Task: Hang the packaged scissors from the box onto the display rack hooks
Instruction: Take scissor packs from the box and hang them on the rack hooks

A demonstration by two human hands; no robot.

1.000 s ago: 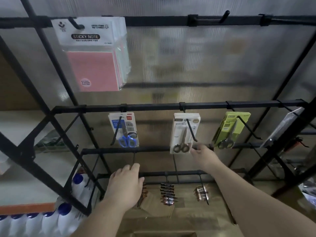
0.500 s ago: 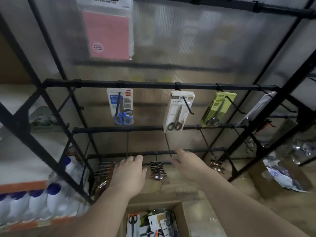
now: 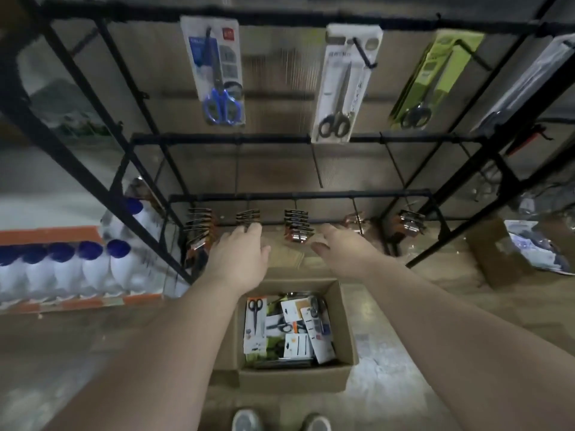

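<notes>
- Grey floor (image 3: 389, 384) lies underfoot, with the toes of two shoes (image 3: 247, 419) at the bottom edge.
- Just ahead of the shoes an open cardboard box (image 3: 292, 379) stands on the floor. The packaged scissors (image 3: 255, 321) waiting to be hung lie inside it in a loose pile, so I judge most of the work is left.
- Both forearms reach forward above the box. The left hand (image 3: 239, 256) and right hand (image 3: 345, 248) are palm-down beyond its far rim, neither one in the box.
- Each grip is apart: fingers straight or loosely spread, holding nothing.
- White bottles (image 3: 90, 269) with blue caps stand in a row off to the left.
- Past the fingertips, the lowest rail of the display rack (image 3: 295, 194) carries small carded items (image 3: 295, 225) in bunches, too blurred to name. Whether the left fingertips touch them I cannot tell.
- Thin hooks (image 3: 317, 169) under the middle rail look bare, leaving room for more.
- Farthest up, the done part hangs: a blue-handled pack (image 3: 217, 73), a white pack (image 3: 342, 85) with black handles, a green pack (image 3: 435, 76), and a fourth pack (image 3: 525, 82) at the right edge.
</notes>
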